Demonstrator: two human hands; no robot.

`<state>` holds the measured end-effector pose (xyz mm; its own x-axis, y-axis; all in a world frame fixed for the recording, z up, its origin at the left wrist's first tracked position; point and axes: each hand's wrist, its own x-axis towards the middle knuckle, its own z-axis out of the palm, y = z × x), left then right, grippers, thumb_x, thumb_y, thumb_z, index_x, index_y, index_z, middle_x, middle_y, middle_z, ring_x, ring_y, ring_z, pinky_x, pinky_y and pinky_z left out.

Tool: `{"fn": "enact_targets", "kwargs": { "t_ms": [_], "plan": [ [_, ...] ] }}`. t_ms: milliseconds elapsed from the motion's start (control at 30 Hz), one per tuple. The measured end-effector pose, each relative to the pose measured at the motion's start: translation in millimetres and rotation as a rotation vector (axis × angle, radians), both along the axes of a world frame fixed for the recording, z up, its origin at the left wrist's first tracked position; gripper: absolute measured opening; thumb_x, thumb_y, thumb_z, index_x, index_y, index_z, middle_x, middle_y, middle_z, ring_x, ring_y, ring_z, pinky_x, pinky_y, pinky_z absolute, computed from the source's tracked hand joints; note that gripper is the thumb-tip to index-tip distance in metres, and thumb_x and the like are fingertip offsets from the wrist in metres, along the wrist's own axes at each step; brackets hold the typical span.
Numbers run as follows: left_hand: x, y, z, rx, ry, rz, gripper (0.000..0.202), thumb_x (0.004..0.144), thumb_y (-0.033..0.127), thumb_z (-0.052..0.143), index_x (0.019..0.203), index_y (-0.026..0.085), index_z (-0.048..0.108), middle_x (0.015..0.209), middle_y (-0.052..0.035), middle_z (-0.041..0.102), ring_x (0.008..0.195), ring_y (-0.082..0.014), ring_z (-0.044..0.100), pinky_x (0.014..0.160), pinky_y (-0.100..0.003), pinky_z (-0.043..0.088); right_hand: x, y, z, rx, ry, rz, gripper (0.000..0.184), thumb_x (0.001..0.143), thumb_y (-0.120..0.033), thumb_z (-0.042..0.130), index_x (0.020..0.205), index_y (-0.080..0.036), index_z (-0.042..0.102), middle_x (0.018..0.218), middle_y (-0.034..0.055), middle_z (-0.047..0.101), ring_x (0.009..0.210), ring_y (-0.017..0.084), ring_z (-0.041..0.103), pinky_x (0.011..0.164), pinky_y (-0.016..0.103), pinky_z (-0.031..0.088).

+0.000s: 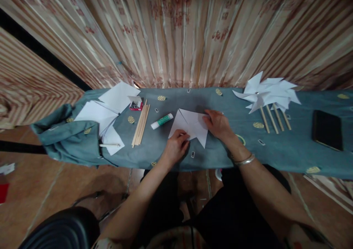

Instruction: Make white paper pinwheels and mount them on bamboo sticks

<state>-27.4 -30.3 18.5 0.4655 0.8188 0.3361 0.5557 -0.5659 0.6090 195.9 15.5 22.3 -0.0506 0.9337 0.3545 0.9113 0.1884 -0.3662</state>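
Note:
A white folded paper sheet [190, 125] lies in the middle of a table covered with a blue-grey cloth [220, 149]. My left hand [176, 146] pinches the paper's near left edge, fingers curled. My right hand [219, 124] presses down on the paper's right side with fingers bent over it; a metal bangle sits on that wrist. A glue stick with a green cap [162, 120] lies just left of the paper.
A bundle of wooden sticks [141, 124], a small red box of pins [136, 103] and stacks of white paper [102, 111] lie to the left. Finished white paper pinwheels on sticks [266, 94] and a black phone [327, 130] rest on the right. A curtain hangs behind.

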Motion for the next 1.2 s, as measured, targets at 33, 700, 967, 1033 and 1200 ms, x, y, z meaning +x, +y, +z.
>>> {"fn": "enact_targets", "kwargs": {
  "t_ms": [33,700,967,1033,1200],
  "plan": [
    [-2.0,2.3,1.7,0.006,0.015,-0.018,0.018,0.084,0.013,0.058,0.098,0.017,0.068,0.105,-0.0087,0.062,0.085,-0.0161,0.066,0.08,-0.031,0.057,2.6,-2.2,4.0,-0.04,0.039,-0.02,0.029,0.088,-0.026,0.052,0.109,-0.015,0.067,0.099,0.0137,0.074,0.089,0.027,0.067,0.081,0.04,0.052],
    [-3.0,-6.5,26.5,0.147,0.193,-0.196,0.023,0.086,0.018,0.06,0.108,0.017,0.065,0.118,-0.0119,0.061,0.105,-0.0246,0.058,0.09,-0.043,0.052,15.1,-78.3,37.7,-0.856,0.77,-0.015,0.048,0.075,-0.02,0.068,0.121,-0.014,0.055,0.06,0.0003,0.071,0.047,0.014,0.063,0.043,0.021,0.045],
    [12.1,-32.7,9.5,0.091,0.179,-0.074,0.027,0.088,0.027,0.06,0.113,0.017,0.062,0.107,-0.0117,0.064,0.097,-0.0244,0.058,0.083,-0.041,0.052,35.1,-81.3,31.9,-0.593,0.499,0.006,0.032,0.081,-0.036,0.061,0.105,-0.016,0.068,0.064,0.003,0.073,0.056,0.018,0.067,0.053,0.028,0.051],
    [12.7,-33.5,8.5,0.115,0.182,-0.059,0.024,0.091,0.028,0.056,0.111,0.016,0.063,0.102,-0.0105,0.066,0.094,-0.0233,0.058,0.081,-0.039,0.051,37.3,-79.4,31.7,-0.519,0.47,0.044,0.026,0.082,-0.03,0.058,0.1,-0.018,0.071,0.075,0.0044,0.076,0.068,0.02,0.07,0.065,0.032,0.055],
    [12.1,-36.5,6.8,0.134,0.178,-0.008,0.024,0.095,0.023,0.047,0.107,0.017,0.067,0.095,-0.009,0.069,0.088,-0.0212,0.061,0.076,-0.036,0.047,30.4,-76.8,30.0,-0.409,0.505,0.174,0.032,0.075,-0.017,0.056,0.1,-0.023,0.074,0.109,0.0041,0.074,0.098,0.022,0.069,0.088,0.036,0.053]
  ]
}}
